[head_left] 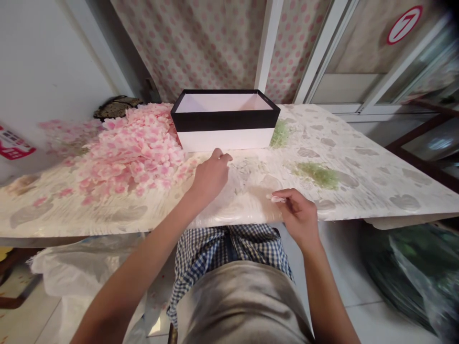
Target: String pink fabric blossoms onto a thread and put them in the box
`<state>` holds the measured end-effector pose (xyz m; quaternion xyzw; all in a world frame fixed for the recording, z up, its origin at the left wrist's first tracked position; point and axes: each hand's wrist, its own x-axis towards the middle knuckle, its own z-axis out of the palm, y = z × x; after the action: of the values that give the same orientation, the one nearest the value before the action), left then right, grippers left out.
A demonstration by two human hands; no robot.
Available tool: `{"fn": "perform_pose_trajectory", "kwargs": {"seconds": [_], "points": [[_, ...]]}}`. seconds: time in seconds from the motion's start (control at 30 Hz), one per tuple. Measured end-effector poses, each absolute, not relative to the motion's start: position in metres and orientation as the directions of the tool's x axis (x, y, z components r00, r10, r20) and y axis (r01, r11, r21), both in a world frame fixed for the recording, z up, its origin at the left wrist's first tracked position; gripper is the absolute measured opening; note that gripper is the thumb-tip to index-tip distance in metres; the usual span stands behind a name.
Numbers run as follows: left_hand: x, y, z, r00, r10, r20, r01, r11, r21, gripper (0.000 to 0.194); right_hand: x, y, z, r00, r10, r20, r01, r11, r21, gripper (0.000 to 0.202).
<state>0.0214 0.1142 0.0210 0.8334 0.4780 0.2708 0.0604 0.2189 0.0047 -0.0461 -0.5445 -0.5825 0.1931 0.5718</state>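
Note:
My left hand [211, 176] is over the table just in front of a black-rimmed white box [225, 139]. Its fingers are bent together at the tips; whether anything small is between them is hidden. Small pale bits [247, 172] lie on the cloth to its right. Near the table's front edge, my right hand [300, 212] pinches a small whitish-pink piece, perhaps a petal [276, 198], between thumb and forefinger. To the left of the box rises a big heap of pink artificial petals [134, 150], with loose ones scattered toward my left hand.
Green thread-like tufts [317, 175] lie on the patterned tablecloth [373, 167], with another green tuft [280, 134] beside the box. A dark patterned bag [116, 106] sits behind the petals. White plastic bags [89, 277] hang below left; a green bundle [419, 267] stands at lower right.

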Motion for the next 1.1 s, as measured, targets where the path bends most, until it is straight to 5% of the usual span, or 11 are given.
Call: {"fn": "perform_pose_trajectory", "kwargs": {"seconds": [0.23, 0.47, 0.6, 0.8, 1.0, 1.1], "points": [[0.039, 0.146, 0.021, 0.596, 0.714, 0.367, 0.624, -0.699, 0.349, 0.014, 0.222, 0.008, -0.045, 0.262, 0.853, 0.451, 0.328, 0.361, -0.873, 0.008], [0.027, 0.141, 0.034, 0.444, 0.772, 0.455, 0.492, -0.635, 0.596, 0.017, 0.222, 0.009, -0.047, 0.292, 0.852, 0.434, 0.272, 0.361, -0.892, 0.006], [0.027, 0.133, 0.042, 0.308, 0.859, 0.408, 0.263, -0.490, 0.831, 0.009, 0.224, 0.011, -0.050, 0.310, 0.852, 0.421, 0.259, 0.351, -0.900, 0.007], [0.023, 0.094, 0.054, 0.313, 0.900, 0.302, 0.126, -0.354, 0.927, 0.006, 0.220, -0.001, -0.041, 0.336, 0.866, 0.372, 0.157, 0.338, -0.928, 0.007], [0.003, 0.024, 0.048, 0.508, 0.844, 0.174, 0.142, -0.281, 0.949, 0.007, 0.198, -0.036, 0.000, -0.072, 0.843, 0.533, -0.052, 0.531, -0.846, 0.026], [-0.005, 0.000, 0.038, 0.527, 0.842, 0.118, 0.150, -0.229, 0.962, 0.009, 0.190, -0.046, 0.013, -0.165, 0.800, 0.577, -0.017, 0.583, -0.812, 0.031]]}}
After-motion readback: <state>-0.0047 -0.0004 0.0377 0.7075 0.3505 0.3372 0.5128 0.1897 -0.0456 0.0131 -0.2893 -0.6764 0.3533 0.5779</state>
